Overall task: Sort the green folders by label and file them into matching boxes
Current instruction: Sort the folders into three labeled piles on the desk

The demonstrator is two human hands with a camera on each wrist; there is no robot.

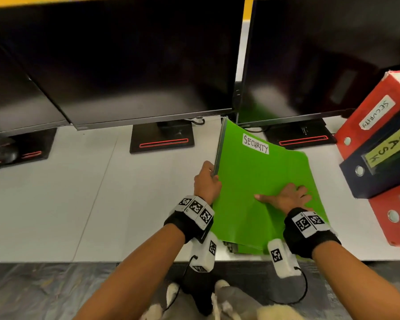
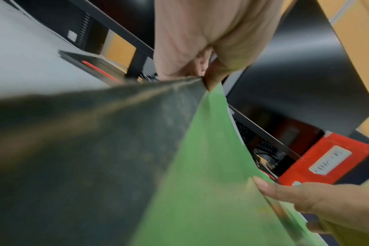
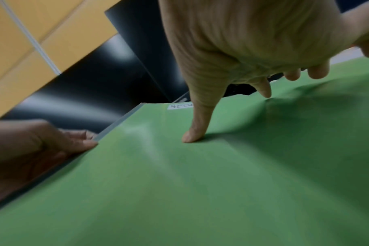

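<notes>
The left hand (image 1: 207, 184) grips the left edge of a stack of green folders (image 1: 259, 192), thumb on the green face and fingers curled round the spine side, so that this edge is lifted off the desk (image 1: 79, 192) and the stack tilts up toward the left. The right hand (image 1: 285, 198) lies spread on the top folder's cover, its fingers (image 3: 195, 126) straight and pressing down on the green surface, holding nothing. The top folder carries a white label (image 1: 255, 146) reading SECURITY near its far edge. The stack sits at the near edge of the desk, between the two hands, in front of two dark monitors (image 1: 129, 61). To the right of the folders stand the boxes: a red box (image 1: 365, 118) labelled SECURITY, a dark blue box (image 1: 379, 167) labelled TASK just beside it, and another red box (image 1: 397, 215) nearer the person, its label out of view.
</notes>
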